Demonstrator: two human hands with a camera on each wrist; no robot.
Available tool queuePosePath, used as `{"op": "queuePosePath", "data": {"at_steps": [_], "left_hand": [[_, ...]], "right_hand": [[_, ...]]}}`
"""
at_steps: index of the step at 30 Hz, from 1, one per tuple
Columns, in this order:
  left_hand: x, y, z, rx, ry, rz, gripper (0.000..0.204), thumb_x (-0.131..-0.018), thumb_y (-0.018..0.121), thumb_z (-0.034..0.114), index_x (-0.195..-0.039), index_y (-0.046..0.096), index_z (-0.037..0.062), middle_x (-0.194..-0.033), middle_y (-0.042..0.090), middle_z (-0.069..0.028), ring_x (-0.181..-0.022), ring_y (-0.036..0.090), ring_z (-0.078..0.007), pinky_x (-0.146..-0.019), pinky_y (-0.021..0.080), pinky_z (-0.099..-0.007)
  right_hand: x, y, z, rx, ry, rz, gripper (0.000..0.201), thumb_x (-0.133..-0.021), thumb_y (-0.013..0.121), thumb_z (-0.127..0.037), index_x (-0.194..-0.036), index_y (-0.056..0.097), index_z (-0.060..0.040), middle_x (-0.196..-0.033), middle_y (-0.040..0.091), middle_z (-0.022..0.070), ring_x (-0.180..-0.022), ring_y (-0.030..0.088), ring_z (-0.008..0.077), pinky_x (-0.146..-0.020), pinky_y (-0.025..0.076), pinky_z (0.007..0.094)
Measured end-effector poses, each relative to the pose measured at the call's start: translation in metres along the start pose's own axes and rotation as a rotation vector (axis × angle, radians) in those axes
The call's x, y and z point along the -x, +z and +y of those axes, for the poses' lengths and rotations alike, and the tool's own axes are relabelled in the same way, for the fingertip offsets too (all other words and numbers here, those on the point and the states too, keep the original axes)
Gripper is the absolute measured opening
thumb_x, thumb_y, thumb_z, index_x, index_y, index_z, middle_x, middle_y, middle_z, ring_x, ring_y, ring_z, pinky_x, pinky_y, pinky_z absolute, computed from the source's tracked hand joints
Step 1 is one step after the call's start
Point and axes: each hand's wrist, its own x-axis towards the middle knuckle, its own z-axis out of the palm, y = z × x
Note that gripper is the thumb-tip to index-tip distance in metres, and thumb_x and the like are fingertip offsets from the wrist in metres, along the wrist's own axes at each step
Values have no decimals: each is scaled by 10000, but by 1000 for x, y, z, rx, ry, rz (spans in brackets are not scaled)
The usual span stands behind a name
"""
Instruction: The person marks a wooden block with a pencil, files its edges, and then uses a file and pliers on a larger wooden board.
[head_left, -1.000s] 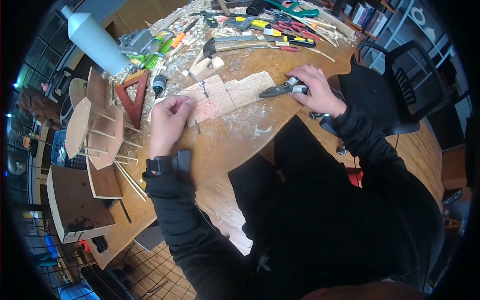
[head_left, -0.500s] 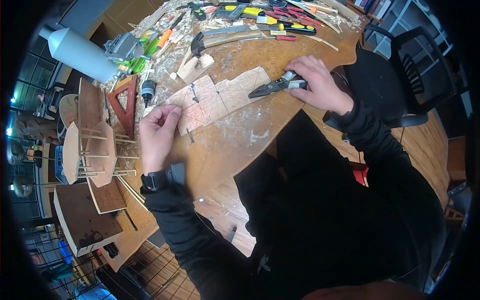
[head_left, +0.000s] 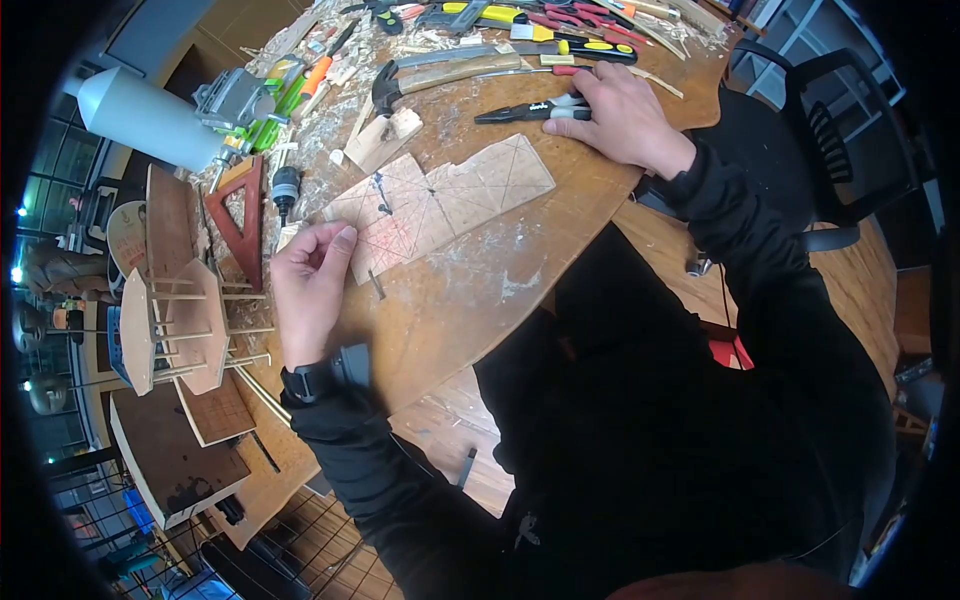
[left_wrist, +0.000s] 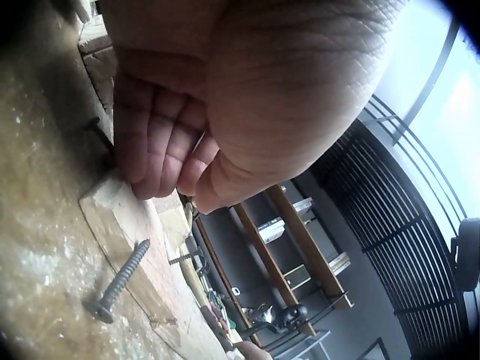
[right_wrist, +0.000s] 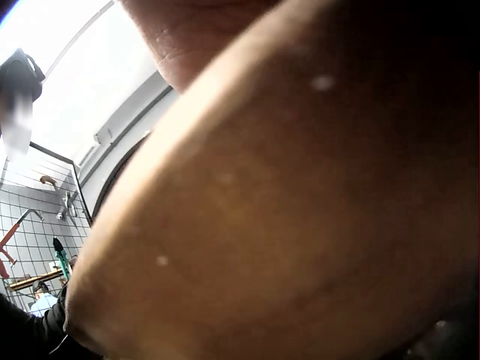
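Note:
My left hand [head_left: 308, 290] is at the left end of a flat wooden board [head_left: 470, 190] marked with pencil lines and red scribble. Its thumb and fingers pinch that end; in the left wrist view the fingertips [left_wrist: 154, 184] are right at the board's corner. A screw [left_wrist: 120, 281] sticks out at the board's near edge, and another screw [left_wrist: 184, 259] rises beyond it. My right hand [head_left: 630, 115] grips the handles of pliers [head_left: 525, 112], whose dark nose points left behind the board. In the right wrist view, skin fills most of the picture.
A small wood block [head_left: 385, 140] and a hammer [head_left: 450, 75] lie behind the board. To the left are a red triangle square [head_left: 240, 215], a dark-chucked tool [head_left: 286, 188] and a dowelled wooden rack [head_left: 190, 320]. Shavings and several tools cover the far side; a black chair [head_left: 770, 150] stands right.
The right hand has carried the pliers from over the board's right end to the table behind it. The left hand stays at the board's left end while the head view shifts slightly.

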Motion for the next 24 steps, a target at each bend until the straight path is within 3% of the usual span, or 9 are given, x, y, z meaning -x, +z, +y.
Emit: {"op": "queuePosePath", "data": {"at_steps": [8, 11, 14, 18, 22, 24], "left_hand": [[1, 6, 5, -18, -58, -28, 242, -908, 855, 85, -1091, 756, -37, -914, 735, -20, -797, 636, -60, -724, 522, -215], [1, 6, 2, -3, -71, -21, 285, -868, 885, 69, -1098, 754, -39, -907, 725, -15, -790, 628, -59, -728, 522, -217], [1, 5, 3, -47, -70, -35, 322, -833, 910, 65, -1097, 754, -35, -918, 704, -2, -778, 601, -53, -719, 515, -217], [1, 5, -4, -48, -59, -52, 357, -797, 928, 55, -1097, 754, -33, -925, 678, 14, -766, 569, -46, -710, 500, -212], [2, 5, -2, -26, -81, -33, 383, -769, 933, 49, -1099, 755, -28, -920, 656, 27, -749, 544, -43, -704, 482, -202], [2, 5, -2, -87, -78, -41, 385, -765, 935, 48, -1097, 756, -24, -917, 653, 30, -745, 536, -43, -699, 476, -203]], "right_hand": [[2, 4, 7, 5, -25, 21, 661, -900, 745, -603, -1267, 710, -54, -1095, 670, 186, -1091, 628, 378, -910, 511, 492], [3, 0, 15, -61, -58, 40, 566, -932, 731, -538, -1217, 715, -50, -1066, 672, 187, -1071, 631, 389, -912, 510, 489], [-3, -5, 45, -162, -63, 136, 419, -968, 706, -426, -1151, 724, -50, -1016, 676, 185, -1040, 641, 403, -915, 515, 490], [-19, -25, 82, -122, 125, 126, 260, -992, 618, -259, -1070, 722, -33, -1051, 726, 225, -1029, 684, 433, -897, 539, 521], [-24, -32, 132, -58, 144, 121, 179, -987, 661, -177, -1045, 728, -21, -921, 732, 195, -900, 711, 393, -806, 558, 455], [-20, -35, 140, -18, 128, -21, 174, -967, 680, -165, -1044, 723, -15, -920, 731, 184, -881, 712, 368, -796, 555, 440]]}}
